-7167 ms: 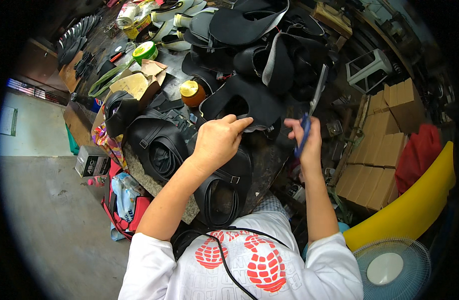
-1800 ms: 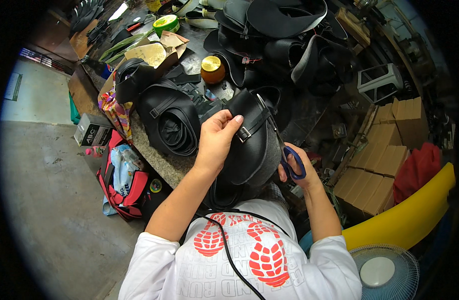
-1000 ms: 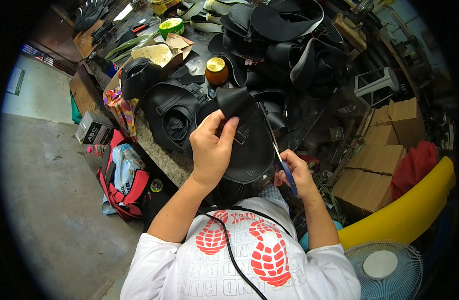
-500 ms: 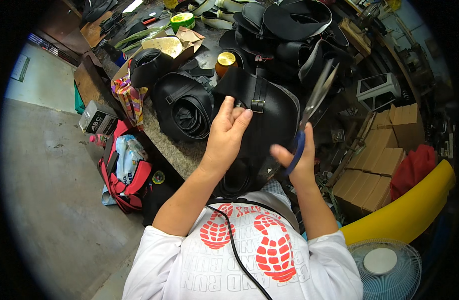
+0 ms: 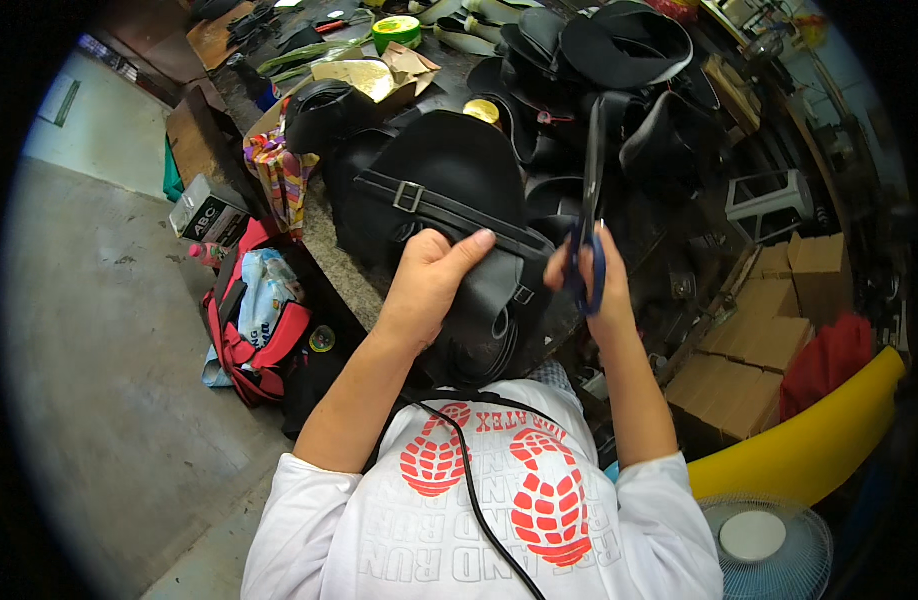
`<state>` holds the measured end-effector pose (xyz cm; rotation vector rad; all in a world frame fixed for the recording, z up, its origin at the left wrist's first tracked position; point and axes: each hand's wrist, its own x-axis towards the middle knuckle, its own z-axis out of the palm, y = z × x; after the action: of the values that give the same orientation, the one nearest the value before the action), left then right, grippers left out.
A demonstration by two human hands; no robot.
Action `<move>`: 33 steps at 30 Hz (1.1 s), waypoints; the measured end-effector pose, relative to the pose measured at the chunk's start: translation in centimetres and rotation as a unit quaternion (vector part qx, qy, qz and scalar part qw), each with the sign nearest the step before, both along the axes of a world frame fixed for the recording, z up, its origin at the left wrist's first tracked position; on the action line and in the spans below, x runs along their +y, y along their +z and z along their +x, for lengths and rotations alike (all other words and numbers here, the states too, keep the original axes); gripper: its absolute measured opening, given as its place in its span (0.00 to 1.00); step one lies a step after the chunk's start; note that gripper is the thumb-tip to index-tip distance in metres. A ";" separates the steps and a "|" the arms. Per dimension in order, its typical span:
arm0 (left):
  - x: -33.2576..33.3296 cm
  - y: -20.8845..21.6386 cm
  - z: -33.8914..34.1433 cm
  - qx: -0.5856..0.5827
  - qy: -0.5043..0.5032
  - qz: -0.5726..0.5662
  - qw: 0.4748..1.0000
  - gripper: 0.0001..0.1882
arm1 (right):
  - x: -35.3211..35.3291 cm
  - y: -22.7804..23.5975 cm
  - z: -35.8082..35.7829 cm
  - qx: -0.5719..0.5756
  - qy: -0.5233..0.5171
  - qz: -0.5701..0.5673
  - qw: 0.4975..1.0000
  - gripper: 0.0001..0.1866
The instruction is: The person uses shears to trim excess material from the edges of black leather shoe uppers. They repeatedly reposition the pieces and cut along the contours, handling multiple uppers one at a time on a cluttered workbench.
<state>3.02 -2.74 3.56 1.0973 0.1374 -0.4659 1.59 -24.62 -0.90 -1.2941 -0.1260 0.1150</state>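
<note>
The fingers of the left hand are clamped on a black rubber piece, thumb lying across its near face and the rest curled behind its lower edge. The piece is large and dome-shaped, held up on edge just above the near rim of the surface; a black strap with a metal buckle runs across it at a slant. Below the hand, rolled black rubber hangs down toward the person's chest.

The right hand is closed around the blue handles of a pair of scissors, fingers through the loops. The dark blades point upward and stand just beside the right edge of the rubber piece; whether they touch it cannot be told.

Behind the piece, the surface carries a heap of black rubber cut-outs and loops, a small round yellow-topped tin, crumpled brown paper and a green roll of tape. A patterned cloth hangs over the left edge. On the floor to the left lies a red bag beside a small box. To the right are stacked cardboard boxes, a yellow curved object and a fan.
</note>
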 end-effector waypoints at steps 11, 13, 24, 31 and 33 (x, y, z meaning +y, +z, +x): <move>-2.1 -3.1 -0.2 -0.078 0.173 0.009 0.982 0.13 | 1.5 -2.8 -6.9 0.104 0.013 -0.253 0.962 0.16; -2.2 -3.2 -0.4 -0.086 0.174 0.016 0.981 0.13 | 1.5 -2.3 -6.7 0.104 0.010 -0.263 0.959 0.16; -2.5 -3.6 -0.1 -0.050 0.159 0.009 0.986 0.13 | 2.1 -2.7 -7.4 0.170 0.002 -0.126 0.977 0.05; 2.8 -0.1 -2.3 -0.105 -0.004 0.203 0.974 0.14 | 0.3 -0.9 -3.9 0.001 -0.051 -0.005 0.999 0.17; 3.4 -0.1 -3.7 -0.148 -0.066 0.239 0.957 0.15 | 1.7 0.1 -4.3 0.025 -0.016 0.011 0.999 0.25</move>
<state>-0.70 0.67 3.48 1.6473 -0.0951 -0.3898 -2.74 -22.91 -0.82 -1.2694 -0.0638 0.1174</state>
